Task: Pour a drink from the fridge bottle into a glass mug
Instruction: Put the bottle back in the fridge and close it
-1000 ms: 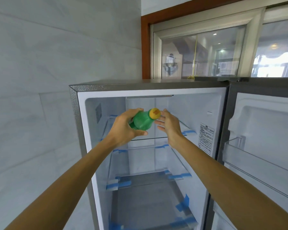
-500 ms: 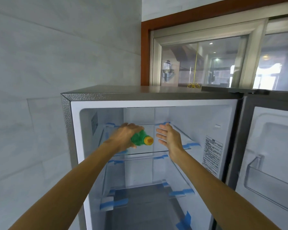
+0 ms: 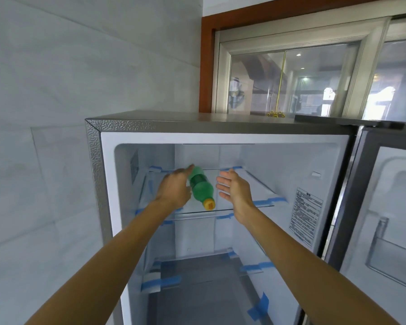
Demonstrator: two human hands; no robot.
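Observation:
A green plastic bottle (image 3: pixel 201 189) with a yellow cap lies on its side on the top glass shelf (image 3: pixel 258 195) of the open fridge (image 3: pixel 136 125), cap towards me. My left hand (image 3: pixel 174 188) lies along the bottle's left side with fingers stretched out towards its base, touching it. My right hand (image 3: pixel 234 188) is held flat with straight fingers just right of the bottle, a small gap between them. No glass mug is in view.
The fridge door (image 3: pixel 384 207) stands open at the right with a clear door bin (image 3: pixel 391 261). Below are two more shelves fixed with blue tape. A tiled wall (image 3: pixel 45 113) is on the left, a window (image 3: pixel 291 78) behind the fridge.
The bottle went from my left hand's grip in front of the fridge down onto the top shelf. My left fingers have loosened and straightened; my right hand moved in alongside.

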